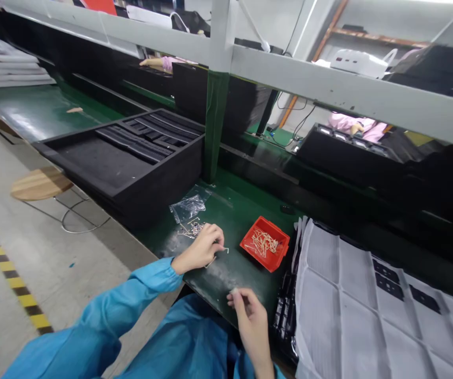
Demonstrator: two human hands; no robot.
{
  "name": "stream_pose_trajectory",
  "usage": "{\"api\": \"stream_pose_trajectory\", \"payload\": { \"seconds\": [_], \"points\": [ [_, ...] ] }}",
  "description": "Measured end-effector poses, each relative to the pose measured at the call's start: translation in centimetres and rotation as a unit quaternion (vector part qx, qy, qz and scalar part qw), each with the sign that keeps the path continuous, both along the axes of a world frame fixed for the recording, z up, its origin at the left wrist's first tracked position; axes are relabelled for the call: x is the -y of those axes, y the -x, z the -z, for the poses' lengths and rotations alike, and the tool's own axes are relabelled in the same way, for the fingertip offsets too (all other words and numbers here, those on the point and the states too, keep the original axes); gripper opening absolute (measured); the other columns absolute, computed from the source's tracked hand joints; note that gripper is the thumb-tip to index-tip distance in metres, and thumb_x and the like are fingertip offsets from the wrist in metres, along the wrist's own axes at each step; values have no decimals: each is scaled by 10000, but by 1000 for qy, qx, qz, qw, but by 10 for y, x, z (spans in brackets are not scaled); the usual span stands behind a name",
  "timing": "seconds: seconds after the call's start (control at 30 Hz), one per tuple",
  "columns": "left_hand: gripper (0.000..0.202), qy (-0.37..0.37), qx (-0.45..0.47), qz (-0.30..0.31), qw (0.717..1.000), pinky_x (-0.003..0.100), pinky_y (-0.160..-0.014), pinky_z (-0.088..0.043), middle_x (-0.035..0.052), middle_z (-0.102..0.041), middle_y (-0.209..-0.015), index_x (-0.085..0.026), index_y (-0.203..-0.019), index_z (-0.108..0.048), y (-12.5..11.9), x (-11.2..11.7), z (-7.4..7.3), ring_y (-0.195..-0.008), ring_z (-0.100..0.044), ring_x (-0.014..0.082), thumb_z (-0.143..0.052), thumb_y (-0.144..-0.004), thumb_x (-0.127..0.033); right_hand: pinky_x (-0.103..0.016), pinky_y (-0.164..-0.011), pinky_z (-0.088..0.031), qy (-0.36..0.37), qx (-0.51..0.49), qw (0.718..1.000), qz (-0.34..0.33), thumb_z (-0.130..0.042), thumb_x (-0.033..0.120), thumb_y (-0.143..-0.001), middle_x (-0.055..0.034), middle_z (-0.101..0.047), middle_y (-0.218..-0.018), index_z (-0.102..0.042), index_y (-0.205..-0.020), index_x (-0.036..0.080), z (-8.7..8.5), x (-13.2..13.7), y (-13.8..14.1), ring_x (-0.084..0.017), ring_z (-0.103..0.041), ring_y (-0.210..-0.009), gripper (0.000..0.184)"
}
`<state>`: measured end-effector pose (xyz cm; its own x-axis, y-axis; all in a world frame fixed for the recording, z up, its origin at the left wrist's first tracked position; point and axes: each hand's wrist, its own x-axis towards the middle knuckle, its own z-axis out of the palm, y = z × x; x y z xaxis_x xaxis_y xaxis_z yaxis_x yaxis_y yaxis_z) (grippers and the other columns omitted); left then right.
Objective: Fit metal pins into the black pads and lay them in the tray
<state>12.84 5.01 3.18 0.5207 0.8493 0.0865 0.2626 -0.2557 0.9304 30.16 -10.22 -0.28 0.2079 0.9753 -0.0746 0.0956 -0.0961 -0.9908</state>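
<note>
My left hand (202, 246) is over the green bench top, thumb and fingertips pinched on a small thin bent piece (227, 250), pale, with a hooked end. Another thin piece (210, 262) shows just below those fingers. Beyond the hand lies a loose pile of small pieces (192, 228), some long and pale, others dark or shiny. My right hand (252, 316) is closer to me at the bench edge, its thumb and fingertips closed together. What it holds, if anything, is too small to make out. A red plastic bin (282, 255) with several pale bent pieces (264, 242) stands ahead of it.
A crumpled clear plastic bag (189, 207) lies beyond the pile. On the left sits a large black tray (131, 181) with black strips; on the right, stacked panels (321, 300) under white wrapping. A green-wrapped post (215, 116) rises behind. Other people's pink sleeves (374, 130) show across the bench.
</note>
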Motion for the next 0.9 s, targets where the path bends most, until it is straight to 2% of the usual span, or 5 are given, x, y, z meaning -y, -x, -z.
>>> {"api": "stream_pose_trajectory", "payload": {
  "seconds": [0.1,0.23,0.5,0.67,0.9],
  "points": [
    [439,130,150,29,980,366,-858,-546,117,-634,-1143,-189,-830,-503,-6,24,-11,-958,-633,202,-572,-981,-594,-261,-616,-575,29,-100,994,-19,-661,570,-952,-55,-754,-796,-733,-906,175,-24,-3,7,-150,-697,-625,404],
    [590,303,286,102,903,220,-473,-450,104,-634,-1107,-200,-787,-400,-20,60,-19,-517,-508,41,-708,-815,-703,-222,-479,-493,59,-216,972,-78,-683,574,-938,-38,-736,-789,-704,-1000,174,-53,-9,18,-107,-624,-504,405],
    [512,445,402,141,788,176,-371,-437,87,-651,-1081,-163,-745,-482,-22,72,-25,-448,-577,35,-919,-675,-420,-189,-495,-452,74,-298,942,-136,-736,518,-923,-18,-708,-692,-706,-877,154,-72,-2,20,-66,-572,-457,368],
    [430,461,420,124,771,179,-615,-543,91,-669,-1017,-153,-693,-530,-24,73,-31,-767,-681,116,-940,-593,-231,-173,-448,-406,79,-334,927,-151,-758,499,-905,-26,-727,-692,-732,-901,156,-75,-2,23,-58,-553,-410,344],
    [542,427,398,88,807,271,-615,-568,117,-679,-994,-162,-712,-528,-25,78,-36,-698,-665,149,-935,-634,-510,-176,-500,-488,60,-348,929,-114,-795,459,-880,-10,-731,-700,-710,-854,181,-75,0,22,-83,-637,-495,292]
  ]
}}
